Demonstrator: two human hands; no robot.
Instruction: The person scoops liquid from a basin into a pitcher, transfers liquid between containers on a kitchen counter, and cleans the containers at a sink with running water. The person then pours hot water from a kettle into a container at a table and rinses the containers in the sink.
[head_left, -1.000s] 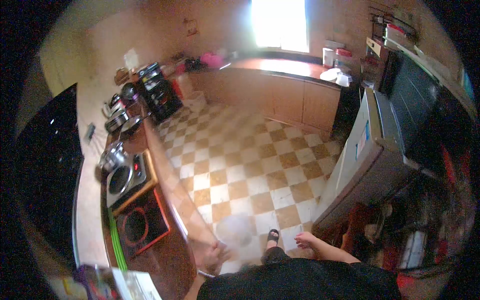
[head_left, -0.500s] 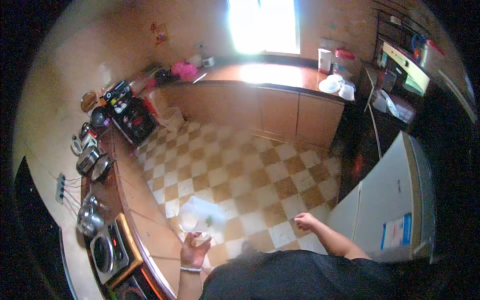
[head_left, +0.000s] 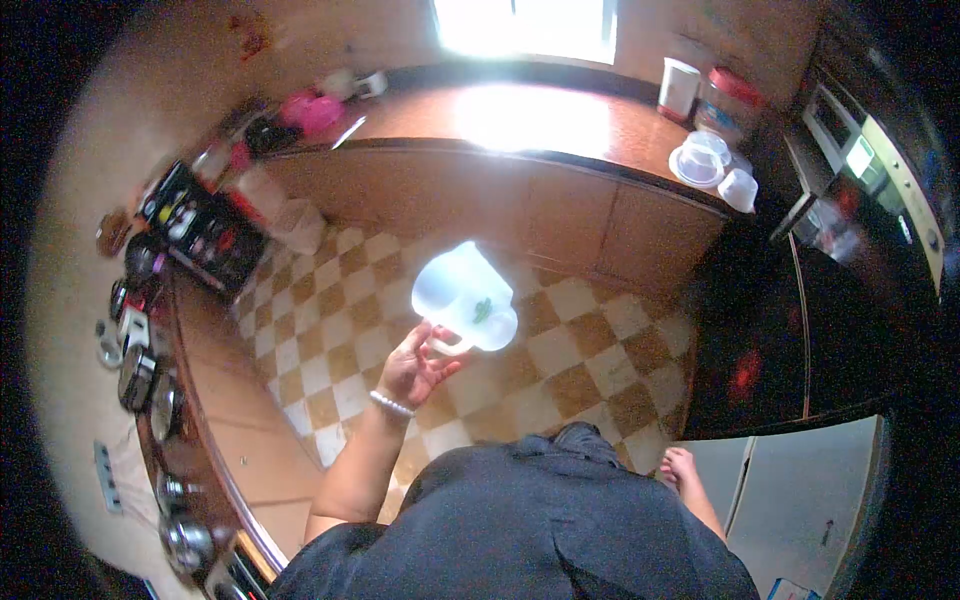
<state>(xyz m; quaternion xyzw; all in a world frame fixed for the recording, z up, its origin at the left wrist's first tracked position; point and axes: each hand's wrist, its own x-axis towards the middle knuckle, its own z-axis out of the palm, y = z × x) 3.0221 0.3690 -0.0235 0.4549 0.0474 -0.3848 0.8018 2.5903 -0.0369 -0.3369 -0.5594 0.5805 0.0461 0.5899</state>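
A: Head view, what changed?

B: We've raised our plastic jug further forward, so it's in hand, being carried, not set down.

A: Where, and what grip?

B: Over the checkered floor, well apart from the far worktop's front edge. Left hand has the handle pinched between thumb and fingers.

A: Pointing?

B: Tilted; wide mouth seems upper left, base lower right, long axis along that diagonal. Handle's underneath.

A: Right hand?

B: Near the refrigerator, fingers curled, nothing visible; we can't tell how tightly closed.
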